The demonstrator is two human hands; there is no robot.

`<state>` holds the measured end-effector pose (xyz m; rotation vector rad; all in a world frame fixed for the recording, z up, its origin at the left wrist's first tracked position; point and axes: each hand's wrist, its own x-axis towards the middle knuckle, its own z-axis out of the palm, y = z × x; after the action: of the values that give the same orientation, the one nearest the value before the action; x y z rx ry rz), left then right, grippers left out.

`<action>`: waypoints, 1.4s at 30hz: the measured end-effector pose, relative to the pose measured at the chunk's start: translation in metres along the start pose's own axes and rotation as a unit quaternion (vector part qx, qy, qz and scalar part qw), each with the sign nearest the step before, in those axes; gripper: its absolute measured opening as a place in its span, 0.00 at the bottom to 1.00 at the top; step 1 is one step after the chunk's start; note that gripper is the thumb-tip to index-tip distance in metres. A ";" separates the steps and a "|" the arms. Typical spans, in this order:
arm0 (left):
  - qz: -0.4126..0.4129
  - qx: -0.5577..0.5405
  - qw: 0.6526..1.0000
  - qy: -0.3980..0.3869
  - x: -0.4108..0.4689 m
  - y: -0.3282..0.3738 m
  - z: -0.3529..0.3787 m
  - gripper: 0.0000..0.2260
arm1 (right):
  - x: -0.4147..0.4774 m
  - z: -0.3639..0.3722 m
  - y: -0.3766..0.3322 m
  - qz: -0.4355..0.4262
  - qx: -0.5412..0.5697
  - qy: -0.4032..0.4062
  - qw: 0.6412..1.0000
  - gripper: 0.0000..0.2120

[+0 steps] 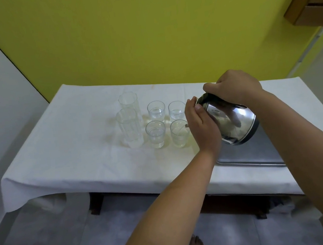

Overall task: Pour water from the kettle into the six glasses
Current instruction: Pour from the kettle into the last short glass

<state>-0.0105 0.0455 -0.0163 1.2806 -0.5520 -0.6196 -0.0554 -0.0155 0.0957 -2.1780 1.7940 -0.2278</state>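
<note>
Here, shiny steel kettle (231, 117) tilted, perhaps pouring.

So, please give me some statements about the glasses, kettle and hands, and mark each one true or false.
1. The kettle is tilted toward the glasses. True.
2. The right hand grips the kettle from the top. True.
3. The left hand rests flat on the tablecloth. False: it is against the kettle's front.
4. All six glasses are the same height. False: two tall glasses stand left of four short glasses.
5. The kettle stands on the tray. False: it is lifted.
</note>
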 end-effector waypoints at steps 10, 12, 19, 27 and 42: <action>-0.014 -0.004 1.000 0.009 -0.003 -0.002 0.001 0.16 | 0.009 0.002 -0.006 -0.031 -0.037 -0.020 0.999 0.22; -0.017 -0.003 1.000 0.008 -0.003 -0.003 0.001 0.17 | 0.011 0.001 -0.008 -0.038 -0.045 -0.023 0.998 0.23; -0.021 0.004 1.000 0.021 -0.001 -0.002 0.001 0.18 | 0.016 0.000 -0.016 -0.081 -0.087 -0.026 0.993 0.23; -0.017 0.006 0.999 0.033 0.001 -0.001 0.001 0.18 | 0.021 0.000 -0.019 -0.106 -0.103 -0.032 0.989 0.24; 0.000 0.000 0.999 0.051 0.002 -0.006 -0.002 0.19 | 0.027 0.003 -0.032 -0.145 -0.136 -0.041 0.979 0.23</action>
<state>-0.0084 0.0439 -0.0228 1.3048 -0.4672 -0.5511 -0.0189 -0.0355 0.1015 -2.5984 1.5325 0.0502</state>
